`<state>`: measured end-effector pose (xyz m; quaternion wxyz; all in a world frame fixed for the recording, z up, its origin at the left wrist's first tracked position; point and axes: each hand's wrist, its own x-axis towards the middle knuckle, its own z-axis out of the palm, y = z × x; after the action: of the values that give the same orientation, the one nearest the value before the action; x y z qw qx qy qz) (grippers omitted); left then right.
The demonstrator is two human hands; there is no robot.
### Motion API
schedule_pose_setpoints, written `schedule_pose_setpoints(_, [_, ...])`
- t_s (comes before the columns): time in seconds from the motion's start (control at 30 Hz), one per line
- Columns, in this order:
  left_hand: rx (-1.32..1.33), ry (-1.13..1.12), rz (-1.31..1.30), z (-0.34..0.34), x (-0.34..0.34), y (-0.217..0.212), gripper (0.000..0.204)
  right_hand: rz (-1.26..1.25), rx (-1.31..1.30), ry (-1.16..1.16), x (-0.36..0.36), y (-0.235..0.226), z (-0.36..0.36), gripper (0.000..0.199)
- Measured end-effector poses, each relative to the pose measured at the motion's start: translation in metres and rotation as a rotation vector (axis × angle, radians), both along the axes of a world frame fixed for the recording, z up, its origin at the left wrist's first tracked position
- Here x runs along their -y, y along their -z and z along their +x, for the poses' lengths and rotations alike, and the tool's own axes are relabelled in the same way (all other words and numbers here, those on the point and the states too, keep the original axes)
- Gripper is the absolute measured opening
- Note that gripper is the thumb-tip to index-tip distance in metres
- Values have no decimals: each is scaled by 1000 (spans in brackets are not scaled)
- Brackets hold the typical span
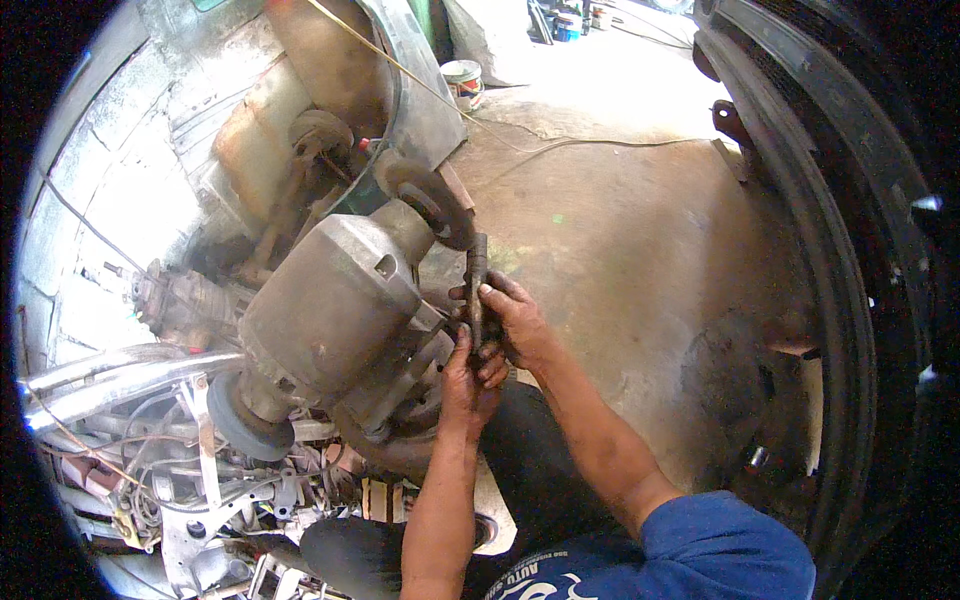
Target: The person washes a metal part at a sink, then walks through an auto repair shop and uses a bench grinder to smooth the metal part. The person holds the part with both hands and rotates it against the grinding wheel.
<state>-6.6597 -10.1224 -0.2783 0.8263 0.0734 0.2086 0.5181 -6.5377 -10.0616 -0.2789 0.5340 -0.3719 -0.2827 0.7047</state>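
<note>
A long, narrow, dark metal piece (pixel 478 256) with a ridged upper end stands nearly upright in both my hands. My right hand (pixel 520 322) is closed on its middle, the thumb lying along it. Lower down, my left hand (pixel 466 388) grips the bottom part, which my fingers partly hide. Just at the upper end is the upper wheel (pixel 440 205) of a dusty grey bench grinder (pixel 325 305); I cannot tell whether the two touch. The grinder's other wheel (pixel 250 418) is at the lower left.
Metal scrap and tubes (pixel 200 515) crowd the lower left, with a shiny pipe (pixel 130 385) above them. A cable (pixel 545 148) crosses the concrete floor (pixel 610 250). A paint bucket (pixel 462 84) stands farther back. Large dark curved parts (pixel 835 260) line the right side.
</note>
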Motion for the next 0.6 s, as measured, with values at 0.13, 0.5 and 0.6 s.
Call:
schedule_pose_setpoints(0.13, [50,-1,7,-1,3,-5,33,99,130,64,8,-3,-5,61])
schedule_pose_setpoints(0.5, [-209,-32,-19,-16,8,-28,30,89,-97,5,15,-9,-17,43])
schedule_pose_setpoints(0.6, [-247,-28,-11,-22,7,-31,31,108,-118,4,14,-6,-22,43])
